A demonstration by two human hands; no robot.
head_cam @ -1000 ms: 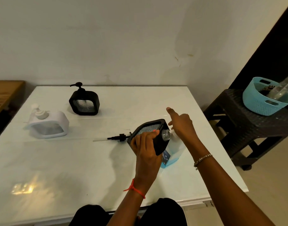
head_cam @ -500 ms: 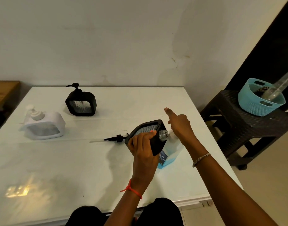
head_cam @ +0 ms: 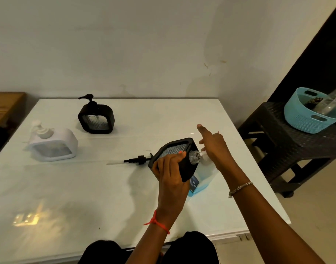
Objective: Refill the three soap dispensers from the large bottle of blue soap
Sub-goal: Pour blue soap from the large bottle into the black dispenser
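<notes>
My left hand (head_cam: 171, 174) grips a black square dispenser (head_cam: 186, 168), tilted with its open clear neck (head_cam: 194, 157) against the white nozzle of the large blue soap bottle (head_cam: 203, 176). On top of that bottle's pump rests my right hand (head_cam: 213, 145), index finger straight; its other fingers are hidden. The removed black pump with its tube (head_cam: 136, 160) lies on the table just left of the held dispenser. A second black dispenser (head_cam: 95, 121) and a white dispenser (head_cam: 53, 145) stand upright at the back left, pumps on.
The white table (head_cam: 87, 187) ends close to the bottle on the right. Beyond that edge stands a dark woven stool (head_cam: 289, 145) carrying a teal basket (head_cam: 308, 119). A wooden surface (head_cam: 3, 105) sits at the far left.
Both hands, the held dispenser and the bottle keep the same pose; only the camera view has shifted slightly.
</notes>
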